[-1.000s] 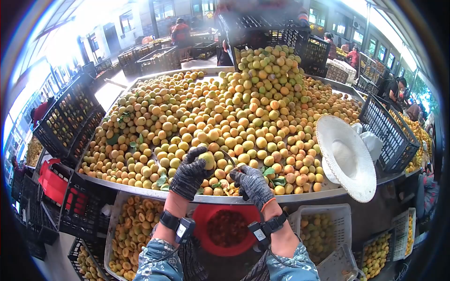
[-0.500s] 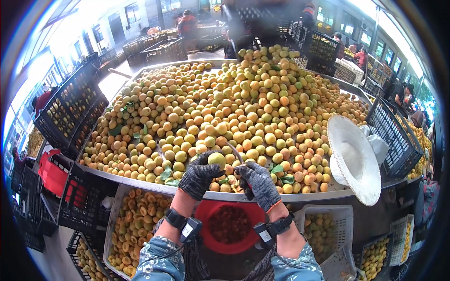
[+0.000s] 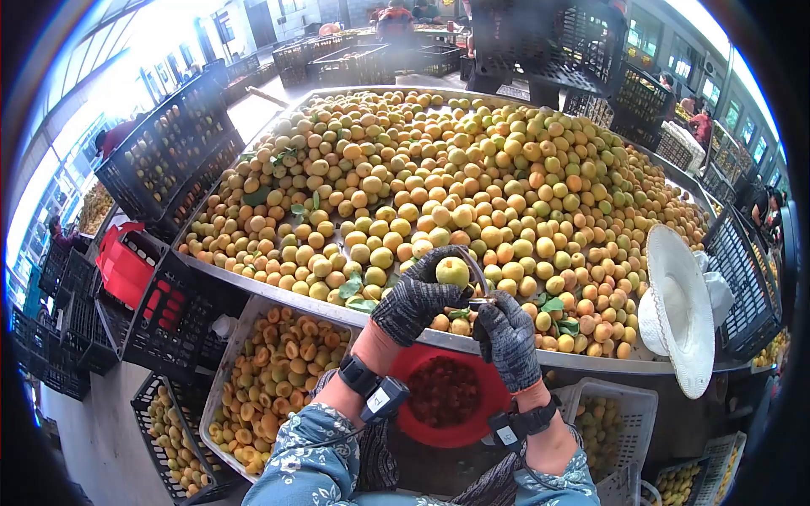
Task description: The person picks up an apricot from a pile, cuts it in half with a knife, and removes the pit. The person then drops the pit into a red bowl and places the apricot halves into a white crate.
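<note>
1. Just above the red basin (image 3: 460, 437), I see my right hand (image 3: 509, 337) closed round a small curved blade (image 3: 478, 271).
2. Beyond the basin, my left hand (image 3: 415, 297) grips an apricot (image 3: 452, 271) between its fingertips, just beside the blade.
3. The wrist tag (image 3: 381, 396) has print too small to read.

We recorded fruit (image 3: 439, 177) heaped on the table (image 3: 607, 367), a hat (image 3: 679, 308) at its right edge, and below it a basin (image 3: 460, 437) between a tray (image 3: 218, 384) and a basket (image 3: 607, 386).
</note>
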{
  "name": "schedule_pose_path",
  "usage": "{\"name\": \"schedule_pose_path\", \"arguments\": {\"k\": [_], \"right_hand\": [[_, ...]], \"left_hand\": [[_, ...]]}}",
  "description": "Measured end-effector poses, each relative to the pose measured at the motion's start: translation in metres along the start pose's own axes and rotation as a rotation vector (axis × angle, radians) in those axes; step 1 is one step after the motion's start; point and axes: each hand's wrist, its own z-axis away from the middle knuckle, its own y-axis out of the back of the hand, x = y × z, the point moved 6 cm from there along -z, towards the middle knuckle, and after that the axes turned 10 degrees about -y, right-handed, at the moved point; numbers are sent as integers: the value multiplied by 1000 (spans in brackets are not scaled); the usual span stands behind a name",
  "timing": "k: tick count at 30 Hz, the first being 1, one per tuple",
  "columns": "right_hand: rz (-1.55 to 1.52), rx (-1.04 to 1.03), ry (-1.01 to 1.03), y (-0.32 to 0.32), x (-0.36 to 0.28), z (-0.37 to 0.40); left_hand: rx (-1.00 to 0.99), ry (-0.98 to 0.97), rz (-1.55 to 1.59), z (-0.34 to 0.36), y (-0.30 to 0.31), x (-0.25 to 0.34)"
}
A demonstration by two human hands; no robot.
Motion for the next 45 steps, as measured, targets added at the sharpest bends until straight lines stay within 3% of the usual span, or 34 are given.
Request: {"name": "schedule_pose_path", "arguments": {"k": [10,16,23,31,33,37,39,41,45], "right_hand": [[56,94,138,-9,-20,12],[174,57,167,-7,-16,13],[50,41,133,-9,-10,16],[298,162,137,-13,-13,17],[300,182,179,-15,-10,16],[348,188,249,-19,-1,14],[313,184,218,-21,-2,14],[-4,156,-16,-18,17,7],[-87,158,-59,-24,13,7]], "left_hand": [[-35,-26,125,4,-6,12],[-16,-101,-90,7,-7,22],[-49,-82,58,-1,-4,13],[19,-36,-44,2,-1,12],[63,-38,108,3,-2,6],[-50,-52,14,2,-8,4],[-24,-1,4,4,-9,5],[24,-1,5,4,-14,0],[115,-11,-45,3,-10,-15]]}}
